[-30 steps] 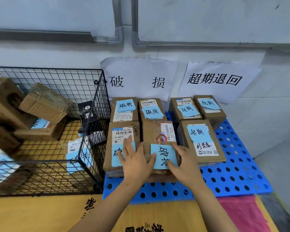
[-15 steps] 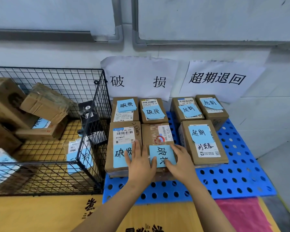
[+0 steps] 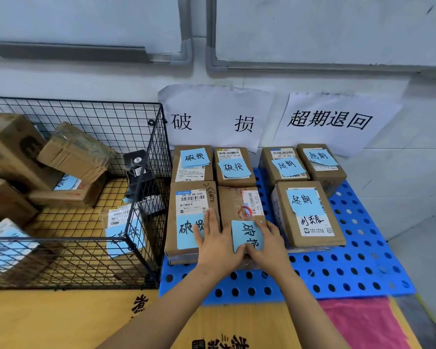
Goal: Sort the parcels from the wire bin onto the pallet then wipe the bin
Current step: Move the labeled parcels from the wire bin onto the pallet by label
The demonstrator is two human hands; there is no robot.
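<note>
Both hands lie flat and open on one parcel (image 3: 239, 212) at the pallet's near edge, left hand (image 3: 218, 245) at its 8 o'clock corner, right hand (image 3: 267, 244) at 5 o'clock, gripping nothing. Seven parcels sit sorted on the blue pallet (image 3: 337, 273). At 9 o'clock the wire bin (image 3: 146, 187) holds several more parcels, so I judge sorting about half done, wiping untouched.

A parcel-sorting corner of a warehouse or courier depot: labelled cardboard parcels (image 3: 308, 214) on a blue plastic pallet (image 3: 350, 268), a black wire bin (image 3: 141, 248), printed category signs (image 3: 330, 119) taped to the wall.
</note>
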